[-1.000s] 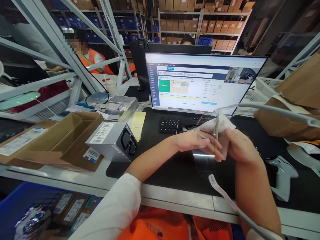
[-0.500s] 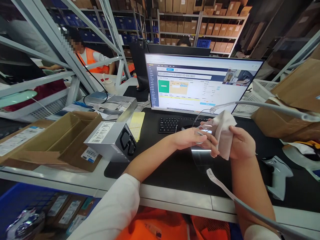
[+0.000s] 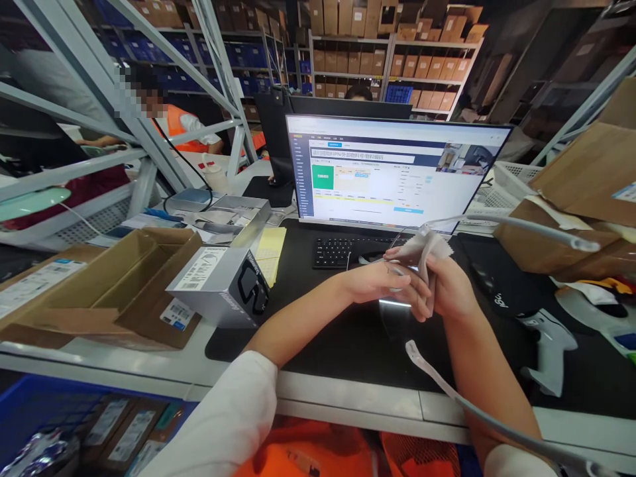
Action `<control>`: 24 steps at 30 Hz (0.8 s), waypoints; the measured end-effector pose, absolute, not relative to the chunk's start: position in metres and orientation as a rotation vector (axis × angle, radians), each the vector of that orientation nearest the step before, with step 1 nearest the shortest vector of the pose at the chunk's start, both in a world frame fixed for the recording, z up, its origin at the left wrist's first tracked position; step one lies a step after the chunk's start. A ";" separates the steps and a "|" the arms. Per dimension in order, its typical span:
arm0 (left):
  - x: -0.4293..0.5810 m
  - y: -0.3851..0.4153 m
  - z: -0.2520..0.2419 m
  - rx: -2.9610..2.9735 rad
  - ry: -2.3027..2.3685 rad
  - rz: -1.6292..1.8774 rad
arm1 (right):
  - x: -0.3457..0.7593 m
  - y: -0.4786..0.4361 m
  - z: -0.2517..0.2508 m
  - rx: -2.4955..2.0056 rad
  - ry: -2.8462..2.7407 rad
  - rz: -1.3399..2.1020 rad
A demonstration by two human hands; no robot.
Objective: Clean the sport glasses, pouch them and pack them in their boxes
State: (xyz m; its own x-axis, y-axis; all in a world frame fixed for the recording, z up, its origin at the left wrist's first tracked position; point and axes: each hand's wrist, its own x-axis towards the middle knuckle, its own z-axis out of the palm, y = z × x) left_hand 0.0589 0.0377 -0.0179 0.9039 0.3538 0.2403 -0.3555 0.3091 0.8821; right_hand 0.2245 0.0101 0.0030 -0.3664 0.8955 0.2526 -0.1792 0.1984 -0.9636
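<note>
At the left, an open carton point(image 3: 129, 326) stands on the bench point(image 3: 348, 391), with a silver box point(image 3: 211, 301) just beside it, close to the left forearm point(image 3: 308, 311); a careless swing of that arm could knock the box. In the middle, the left hand point(image 3: 382, 281) curls its fingers by a thin clear piece point(image 3: 397, 321) that shows below, over the bench; how firmly they hold it cannot be told, and a weak grip could let it slip. The right hand point(image 3: 452, 285) pinches a folded cloth point(image 3: 428, 257), whose creases could catch on the piece. Near the right forearm point(image 3: 487, 371), a grey strip point(image 3: 432, 374) might snag. Farther right lies a scanner point(image 3: 554, 348), which a wide movement could push aside.
</note>
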 end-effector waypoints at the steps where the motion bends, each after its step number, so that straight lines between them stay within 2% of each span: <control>1: 0.059 0.037 -0.018 1.163 -0.009 0.464 | 0.224 0.010 0.004 -0.705 -1.461 1.363; 9: 0.060 0.039 -0.021 1.173 0.015 0.473 | 0.236 0.007 0.008 -0.905 -1.584 1.325; 16: 0.064 0.038 -0.028 1.154 0.008 0.418 | 0.228 0.007 0.007 -0.832 -1.340 1.051; 21: 0.062 0.038 -0.029 1.111 0.011 0.528 | 0.232 0.006 0.007 -0.723 -1.541 1.573; 24: 0.064 0.038 -0.030 1.113 0.010 0.496 | 0.235 0.005 0.008 -0.699 -1.603 1.656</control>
State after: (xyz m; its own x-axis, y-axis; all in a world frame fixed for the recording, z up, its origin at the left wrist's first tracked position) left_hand 0.0645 0.0379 -0.0305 0.8913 0.3871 0.2362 -0.3775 0.3449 0.8594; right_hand 0.2346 0.0054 0.0081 -0.5961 0.7970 0.0974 -0.1232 0.0291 -0.9920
